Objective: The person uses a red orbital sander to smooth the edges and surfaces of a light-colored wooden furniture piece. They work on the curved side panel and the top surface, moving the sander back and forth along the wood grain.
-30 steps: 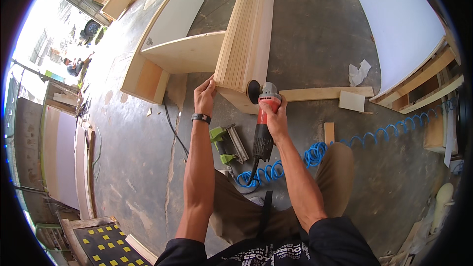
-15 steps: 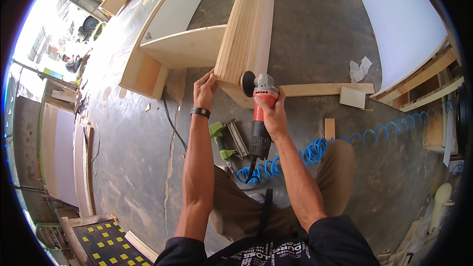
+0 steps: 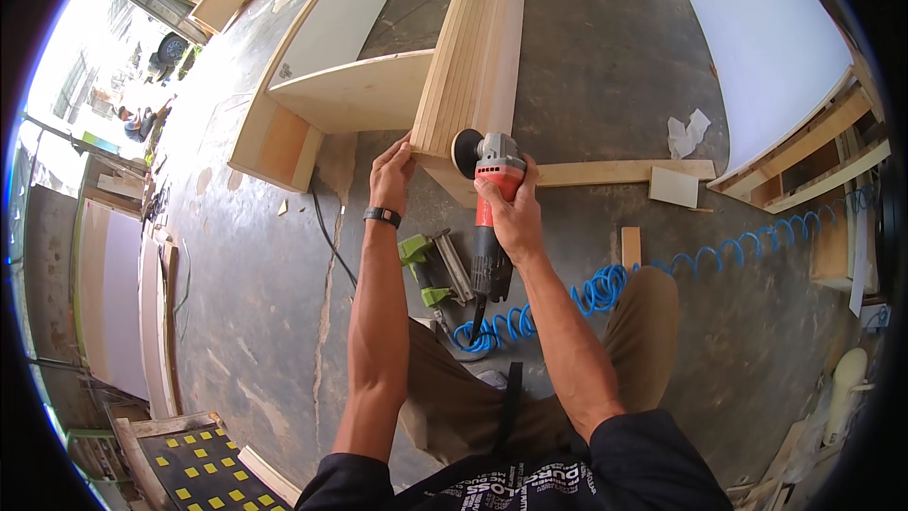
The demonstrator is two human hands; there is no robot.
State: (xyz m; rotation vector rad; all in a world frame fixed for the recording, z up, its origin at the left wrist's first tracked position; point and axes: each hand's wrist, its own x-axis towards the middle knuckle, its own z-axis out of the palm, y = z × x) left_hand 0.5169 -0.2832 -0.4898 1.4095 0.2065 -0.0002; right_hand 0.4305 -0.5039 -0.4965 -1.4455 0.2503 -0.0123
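My right hand [image 3: 512, 215] is wrapped round a red, grey and black angle grinder [image 3: 487, 251]. Its dark round disc [image 3: 466, 152] is at the near end of a slatted wooden panel [image 3: 467, 57], by the right part of the top edge; I cannot tell whether it touches. On the panel's near left corner rests my left hand [image 3: 390, 176], its fingers closed against the wood. Below the panel, on the floor, lies a green and black nail gun [image 3: 430, 268] between my forearms. The grinder's cord runs down from its handle.
A coiled blue air hose [image 3: 601, 291] stretches right across the concrete floor [image 3: 255, 312]. A wooden frame [image 3: 355, 90] adjoins the panel on the left. A plank [image 3: 605, 173], a small white board [image 3: 673, 187] and crumpled paper [image 3: 688, 134] lie right. A white-faced cabinet [image 3: 757, 47] stands far right.
The grinder and my right hand have shifted slightly left, carrying the disc further over the panel's end. My left hand stays on the corner.
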